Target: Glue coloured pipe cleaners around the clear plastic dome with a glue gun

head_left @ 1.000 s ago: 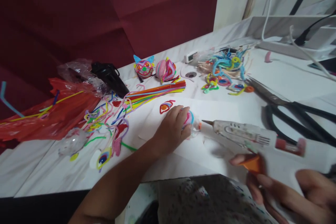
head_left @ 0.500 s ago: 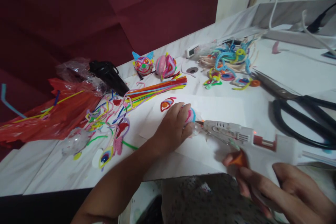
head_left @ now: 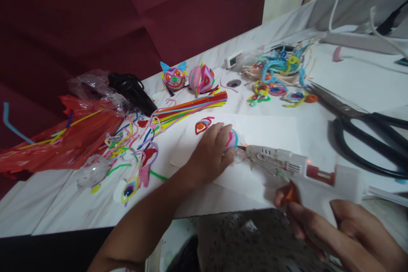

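My left hand (head_left: 208, 153) is closed around a ball (head_left: 231, 139) with pink and blue pipe cleaner on it; its lower right part looks clear, and my fingers hide much of the rest. In my right hand (head_left: 331, 225) is a white hot glue gun (head_left: 283, 159), gripped by the handle with a finger at its orange trigger. The gun's nozzle tip meets the ball's right side, or is very close to it. Beneath them lies white paper (head_left: 264, 131). A red eye shape of pipe cleaner (head_left: 202, 126) rests just beyond my left hand.
Large black-handled scissors (head_left: 347, 112) lie at the right. Two decorated balls (head_left: 174, 77) stand at the back, behind a bundle of pipe cleaners (head_left: 191, 108). A black glue gun (head_left: 132, 91), red plastic (head_left: 79, 136) and a clear ball (head_left: 94, 171) are on the left.
My left hand and the ball stay nearly in place. The white glue gun's nozzle remains at the ball, while my right hand shifts very slightly. The view tilts a little.
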`<action>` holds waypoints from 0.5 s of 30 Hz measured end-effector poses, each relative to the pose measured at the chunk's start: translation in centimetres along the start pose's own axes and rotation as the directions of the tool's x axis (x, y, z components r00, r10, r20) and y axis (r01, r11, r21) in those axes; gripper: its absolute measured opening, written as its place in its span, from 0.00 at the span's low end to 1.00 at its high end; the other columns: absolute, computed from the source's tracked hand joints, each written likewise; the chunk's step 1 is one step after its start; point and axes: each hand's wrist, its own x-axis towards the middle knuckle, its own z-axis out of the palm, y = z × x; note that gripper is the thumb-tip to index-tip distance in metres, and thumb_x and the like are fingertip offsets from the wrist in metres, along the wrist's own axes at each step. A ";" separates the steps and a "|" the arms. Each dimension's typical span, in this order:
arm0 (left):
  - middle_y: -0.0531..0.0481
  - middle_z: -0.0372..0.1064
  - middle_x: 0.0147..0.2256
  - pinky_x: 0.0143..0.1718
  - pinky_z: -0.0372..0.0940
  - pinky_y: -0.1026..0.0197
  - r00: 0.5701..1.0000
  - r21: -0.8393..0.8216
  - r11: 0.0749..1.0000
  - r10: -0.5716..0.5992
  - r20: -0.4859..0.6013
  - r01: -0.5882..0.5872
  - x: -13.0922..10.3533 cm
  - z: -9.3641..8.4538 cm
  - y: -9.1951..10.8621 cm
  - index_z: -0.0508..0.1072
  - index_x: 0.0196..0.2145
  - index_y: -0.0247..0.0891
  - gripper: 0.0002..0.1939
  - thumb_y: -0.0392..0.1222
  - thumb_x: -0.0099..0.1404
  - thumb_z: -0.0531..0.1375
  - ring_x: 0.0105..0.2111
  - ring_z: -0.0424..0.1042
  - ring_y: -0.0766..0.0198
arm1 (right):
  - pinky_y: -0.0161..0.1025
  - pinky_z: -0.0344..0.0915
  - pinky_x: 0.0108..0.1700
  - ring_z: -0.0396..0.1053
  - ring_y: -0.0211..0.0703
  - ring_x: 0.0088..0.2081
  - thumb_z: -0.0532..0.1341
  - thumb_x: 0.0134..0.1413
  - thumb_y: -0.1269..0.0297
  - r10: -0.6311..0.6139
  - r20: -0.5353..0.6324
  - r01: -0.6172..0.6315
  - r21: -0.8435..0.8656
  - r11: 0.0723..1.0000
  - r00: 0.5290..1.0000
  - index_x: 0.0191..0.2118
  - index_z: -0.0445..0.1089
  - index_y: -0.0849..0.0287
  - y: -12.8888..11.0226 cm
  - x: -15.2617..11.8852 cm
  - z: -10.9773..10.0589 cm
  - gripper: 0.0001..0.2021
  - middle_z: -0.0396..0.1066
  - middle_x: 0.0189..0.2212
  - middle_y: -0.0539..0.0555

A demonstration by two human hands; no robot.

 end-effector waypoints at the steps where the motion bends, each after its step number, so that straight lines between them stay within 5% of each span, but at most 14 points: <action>1: 0.29 0.54 0.58 0.62 0.53 0.45 1.000 -0.001 1.000 0.007 -0.003 -0.007 0.0 0.0 0.0 0.53 0.60 0.25 0.25 0.41 0.70 0.47 0.61 0.54 0.48 | 0.33 0.58 0.09 0.61 0.40 0.10 0.55 0.53 0.44 -0.013 -0.006 0.013 -0.008 1.000 1.000 0.15 0.69 0.47 0.0 0.0 0.0 0.22 0.62 0.09 0.46; 15: 0.32 0.53 0.59 0.62 0.52 0.44 1.000 -0.062 0.998 0.019 0.018 -0.018 0.1 -0.6 0.1 0.52 0.61 0.28 0.24 0.39 0.69 0.42 0.61 0.53 0.49 | 0.38 0.49 0.07 0.56 0.41 0.08 0.59 0.52 0.47 -0.032 -0.053 0.031 -0.025 0.999 0.998 0.11 0.61 0.48 0.2 -0.5 0.1 0.23 0.58 0.06 0.45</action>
